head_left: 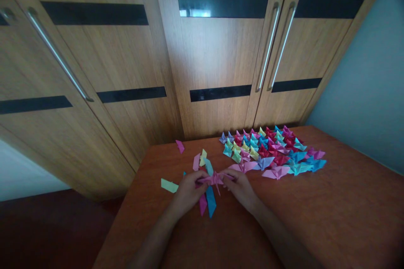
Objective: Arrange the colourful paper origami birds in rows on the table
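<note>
A pink folded paper piece (215, 178) is stretched between my two hands above the table. My left hand (190, 190) pinches its left end, and my right hand (240, 186) pinches the right end. Below and behind it lie folded paper strips: a blue one (211, 202), a magenta one (203, 205), a light pink one (196, 162), a yellow one (203, 157) and a pale teal one (208, 167). A pale green strip (169, 185) rests left of my left hand.
Several colourful folded paper figures (263, 151) stand in rows at the back right of the brown table (284, 218). A lone pink strip (179, 146) lies near the back edge. Wooden cabinet doors (214, 54) rise behind the table.
</note>
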